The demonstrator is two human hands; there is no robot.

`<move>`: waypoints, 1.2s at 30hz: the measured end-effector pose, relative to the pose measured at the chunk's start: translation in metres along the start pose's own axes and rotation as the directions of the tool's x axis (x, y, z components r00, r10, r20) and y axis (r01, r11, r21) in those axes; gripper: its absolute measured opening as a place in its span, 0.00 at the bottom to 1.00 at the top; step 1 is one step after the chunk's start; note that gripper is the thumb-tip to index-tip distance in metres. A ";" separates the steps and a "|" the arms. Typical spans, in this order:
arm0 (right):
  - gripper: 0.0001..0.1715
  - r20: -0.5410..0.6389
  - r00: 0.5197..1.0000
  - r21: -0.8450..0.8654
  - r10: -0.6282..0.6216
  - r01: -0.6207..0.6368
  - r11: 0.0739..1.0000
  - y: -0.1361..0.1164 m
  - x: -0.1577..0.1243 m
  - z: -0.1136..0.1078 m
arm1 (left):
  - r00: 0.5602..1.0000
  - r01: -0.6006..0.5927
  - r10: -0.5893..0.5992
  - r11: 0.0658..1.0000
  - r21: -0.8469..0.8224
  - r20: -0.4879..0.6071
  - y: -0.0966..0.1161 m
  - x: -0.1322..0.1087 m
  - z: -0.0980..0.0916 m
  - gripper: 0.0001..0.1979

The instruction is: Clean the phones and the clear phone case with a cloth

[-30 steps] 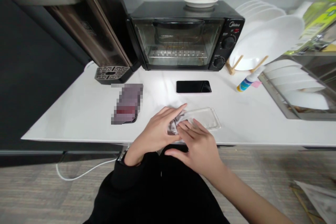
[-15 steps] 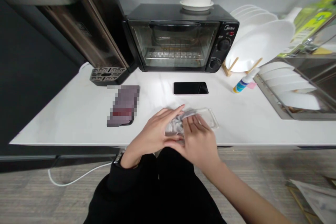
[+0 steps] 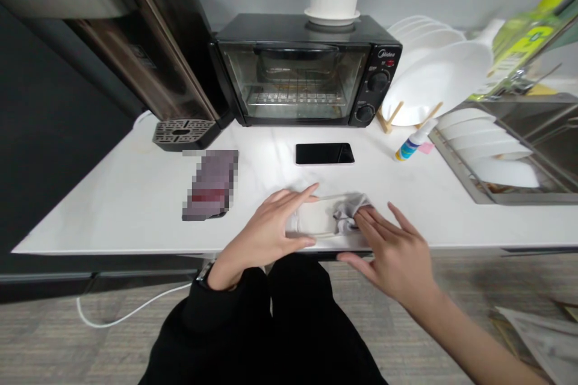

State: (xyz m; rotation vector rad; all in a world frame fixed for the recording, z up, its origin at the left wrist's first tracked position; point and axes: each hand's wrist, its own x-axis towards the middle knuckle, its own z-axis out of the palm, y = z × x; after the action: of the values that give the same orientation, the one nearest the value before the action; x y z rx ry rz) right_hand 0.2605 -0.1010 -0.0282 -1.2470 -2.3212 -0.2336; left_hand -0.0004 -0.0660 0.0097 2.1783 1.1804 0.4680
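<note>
A clear phone case (image 3: 318,216) lies near the front edge of the white counter. My left hand (image 3: 264,225) grips its left end, thumb along the near side and fingers along the far side. A crumpled grey cloth (image 3: 347,214) is on the right end of the case. My right hand (image 3: 392,243) presses the cloth down with its fingertips, thumb and little finger held away. The fingers hide part of the cloth and the case's right end. A black-screened phone (image 3: 325,153) lies just beyond the case.
A spray bottle (image 3: 414,142) stands to the right, by a pink piece (image 3: 426,148). Behind are a toaster oven (image 3: 298,81) and white plates (image 3: 433,81). A blurred-out flat item (image 3: 211,183) and a drink machine (image 3: 180,132) are left. The sink (image 3: 497,195) is right.
My right hand has slid to the right with the cloth, and its thumb and little finger have spread. The case's middle now shows. My left hand stays at the left end.
</note>
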 end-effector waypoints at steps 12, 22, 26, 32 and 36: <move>0.34 0.044 0.998 0.269 -0.048 0.034 0.963 -0.015 -0.003 -0.006 | 1.000 0.008 -0.008 1.000 0.009 0.005 -0.005 -0.005 -0.004 0.47; 0.49 -0.110 0.987 0.204 0.119 -0.095 0.974 -0.069 0.033 0.041 | 0.999 0.043 -0.043 0.999 -0.021 0.002 -0.008 -0.003 -0.003 0.48; 0.42 -0.082 0.996 0.370 0.036 -0.003 0.929 -0.080 0.034 0.039 | 0.998 0.058 -0.058 0.998 -0.028 -0.003 -0.010 -0.005 -0.004 0.48; 0.27 0.032 0.997 0.235 -0.072 0.063 0.970 0.007 -0.013 -0.012 | 1.000 -0.001 0.001 1.000 0.016 0.020 -0.002 -0.002 -0.002 0.51; 0.26 -0.003 1.000 0.033 0.008 -0.008 0.999 0.009 -0.004 -0.005 | 1.000 -0.007 0.007 1.000 -0.003 0.019 -0.002 -0.001 0.000 0.51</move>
State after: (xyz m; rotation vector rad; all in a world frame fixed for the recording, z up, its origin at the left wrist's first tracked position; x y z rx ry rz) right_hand 0.2716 -0.1002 -0.0270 -1.2384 -2.3076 -0.1936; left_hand -0.0027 -0.0661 0.0083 2.1807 1.1613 0.4510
